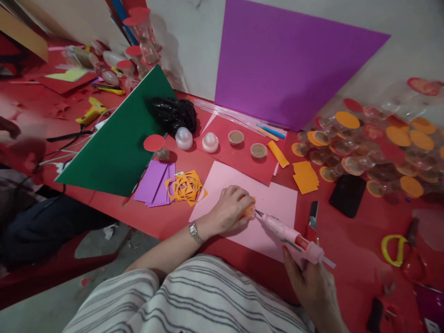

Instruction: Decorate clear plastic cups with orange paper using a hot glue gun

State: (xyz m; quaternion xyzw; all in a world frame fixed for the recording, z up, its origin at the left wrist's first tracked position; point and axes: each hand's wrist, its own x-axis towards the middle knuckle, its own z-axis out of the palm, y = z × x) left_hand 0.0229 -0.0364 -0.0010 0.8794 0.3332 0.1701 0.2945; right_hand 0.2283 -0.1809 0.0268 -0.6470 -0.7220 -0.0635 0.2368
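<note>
My right hand [314, 289] grips a pink glue gun [282, 230], its metal tip pointing left. A clear glue stick [328, 262] pokes out of the gun's back end. My left hand [232, 210], with a watch on the wrist, has its fingers curled around a small orange piece [249, 211], mostly hidden by them. The gun's tip is right beside that piece; I cannot tell whether they touch. Both are over a pink paper sheet [211, 189]. Left of the sheet lie orange cut-out scraps [187, 186] and purple paper pieces [154, 185].
A green board [114, 148] leans at left, near a black plastic bag [175, 113]. Clear domes [210, 142] and two sand-filled cups [236, 137] stand behind the sheet. At right are a cutter knife [313, 215], a phone [348, 195], scissors [393, 249] and several hourglass-like pieces [354, 164]. Another person's hand [9, 127] shows far left.
</note>
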